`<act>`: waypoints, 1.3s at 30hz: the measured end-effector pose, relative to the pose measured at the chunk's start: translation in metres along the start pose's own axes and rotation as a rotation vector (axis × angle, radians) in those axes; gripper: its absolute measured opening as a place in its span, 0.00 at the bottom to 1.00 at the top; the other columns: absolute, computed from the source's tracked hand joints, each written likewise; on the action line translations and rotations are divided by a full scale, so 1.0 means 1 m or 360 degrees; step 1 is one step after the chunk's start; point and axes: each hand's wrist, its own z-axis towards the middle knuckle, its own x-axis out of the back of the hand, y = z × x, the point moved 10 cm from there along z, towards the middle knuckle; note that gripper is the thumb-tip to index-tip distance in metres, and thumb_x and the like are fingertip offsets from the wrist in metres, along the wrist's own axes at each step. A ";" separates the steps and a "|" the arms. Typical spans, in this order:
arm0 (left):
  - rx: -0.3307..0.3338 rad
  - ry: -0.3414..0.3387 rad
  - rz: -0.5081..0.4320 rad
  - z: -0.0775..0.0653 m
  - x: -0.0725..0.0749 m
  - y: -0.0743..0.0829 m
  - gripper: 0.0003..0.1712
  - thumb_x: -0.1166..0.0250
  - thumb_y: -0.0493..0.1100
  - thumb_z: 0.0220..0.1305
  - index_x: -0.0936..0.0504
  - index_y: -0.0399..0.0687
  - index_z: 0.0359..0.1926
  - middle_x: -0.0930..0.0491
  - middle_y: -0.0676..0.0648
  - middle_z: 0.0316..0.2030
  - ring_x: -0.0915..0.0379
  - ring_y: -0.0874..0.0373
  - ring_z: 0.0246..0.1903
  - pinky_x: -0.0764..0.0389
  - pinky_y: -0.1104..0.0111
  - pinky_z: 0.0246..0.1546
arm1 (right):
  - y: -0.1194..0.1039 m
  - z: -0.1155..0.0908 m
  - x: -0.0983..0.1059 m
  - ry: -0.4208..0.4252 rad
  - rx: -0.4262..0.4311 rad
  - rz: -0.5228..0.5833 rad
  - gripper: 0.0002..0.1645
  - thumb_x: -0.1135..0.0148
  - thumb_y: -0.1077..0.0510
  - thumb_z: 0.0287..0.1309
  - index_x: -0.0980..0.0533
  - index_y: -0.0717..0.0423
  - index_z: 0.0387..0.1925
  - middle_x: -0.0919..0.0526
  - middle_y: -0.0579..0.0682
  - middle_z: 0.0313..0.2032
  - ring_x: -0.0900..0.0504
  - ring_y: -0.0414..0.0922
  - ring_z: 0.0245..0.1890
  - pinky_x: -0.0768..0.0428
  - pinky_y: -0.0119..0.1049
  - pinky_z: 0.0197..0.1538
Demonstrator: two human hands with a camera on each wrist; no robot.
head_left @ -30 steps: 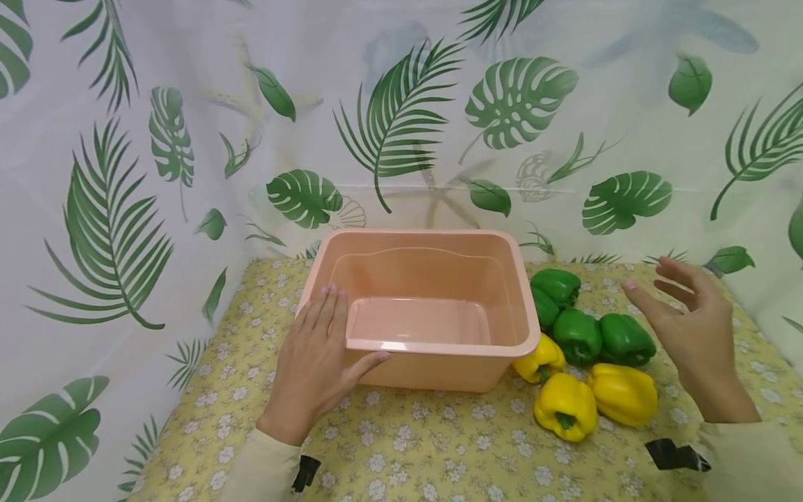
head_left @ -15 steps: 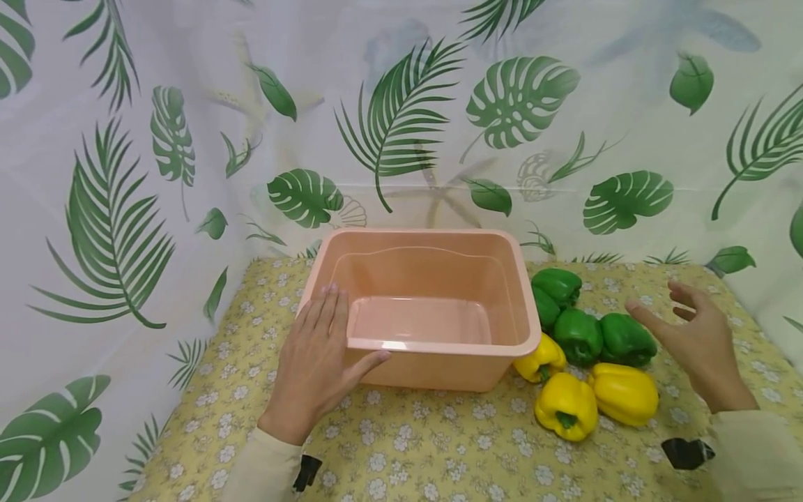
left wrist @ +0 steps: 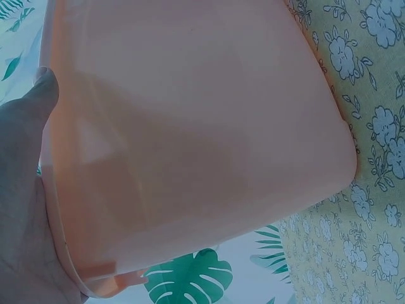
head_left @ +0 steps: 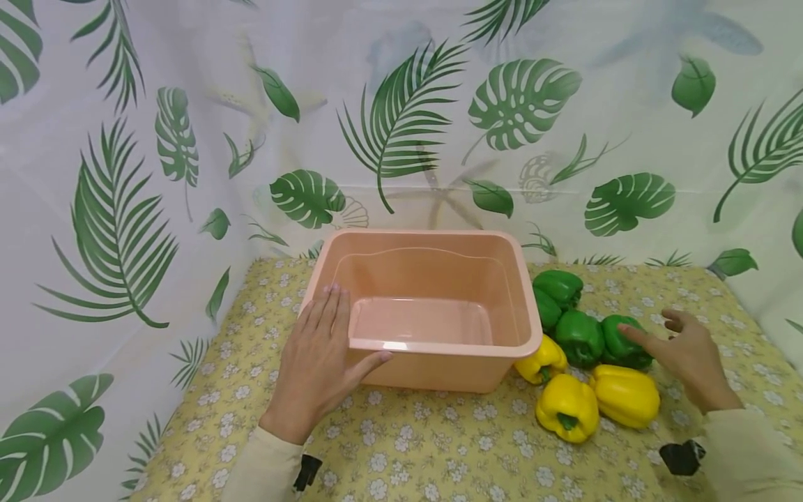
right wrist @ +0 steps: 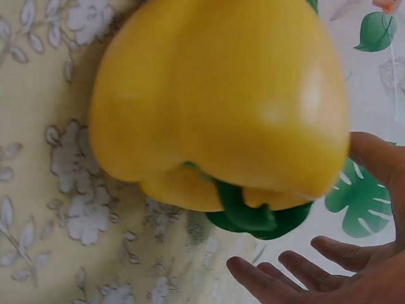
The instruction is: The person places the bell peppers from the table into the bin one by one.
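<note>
A pink plastic tub [head_left: 433, 369] stands in the middle of the table. My left hand [head_left: 314, 362] rests on its near left corner, fingers straight over the rim and thumb along the front edge. In the left wrist view, the thumb [left wrist: 41, 95] lies at the rim. My right hand [head_left: 693, 359] hovers at the right of the bell peppers, fingers spread and holding nothing. Its thumb overlaps the rightmost green bell pepper [head_left: 621, 348] in the head view. A yellow bell pepper [head_left: 627, 397] lies just in front; a yellow pepper [right wrist: 221, 101] fills much of the right wrist view.
Another green bell pepper [head_left: 578, 338] and more green ones [head_left: 558, 287] lie beside the tub's right wall. Two further yellow bell peppers [head_left: 567, 411] sit nearer the front. A flowered yellow cloth [head_left: 401, 446] covers the table, with a leaf-print curtain [head_left: 414, 104] behind.
My right hand has come down and slightly left, and its thumb now overlaps the rightmost green bell pepper. The left hand stays on the tub; the peppers lie as before.
</note>
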 end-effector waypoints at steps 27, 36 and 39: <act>-0.0010 0.0036 -0.0001 0.001 0.001 0.000 0.64 0.63 0.83 0.65 0.45 0.30 0.76 0.48 0.34 0.77 0.51 0.42 0.76 0.49 0.53 0.77 | 0.021 0.002 -0.026 -0.0194 -0.0211 -0.0053 0.70 0.45 0.25 0.63 0.61 0.79 0.74 0.52 0.85 0.69 0.39 0.76 0.64 0.25 0.67 0.58; 0.0000 0.0034 -0.0008 0.000 0.002 -0.001 0.64 0.61 0.83 0.65 0.48 0.31 0.77 0.49 0.35 0.77 0.51 0.43 0.77 0.50 0.53 0.78 | 0.022 0.000 -0.026 -0.0167 -0.0197 0.0000 0.69 0.43 0.27 0.63 0.59 0.79 0.74 0.50 0.84 0.69 0.36 0.74 0.63 0.22 0.63 0.56; -0.0002 0.0042 -0.0009 0.001 0.002 -0.001 0.64 0.61 0.83 0.65 0.47 0.31 0.77 0.49 0.35 0.77 0.51 0.43 0.76 0.50 0.53 0.77 | 0.023 0.000 -0.025 -0.0133 -0.0205 0.0024 0.69 0.42 0.27 0.63 0.57 0.79 0.74 0.49 0.84 0.69 0.35 0.74 0.62 0.22 0.63 0.55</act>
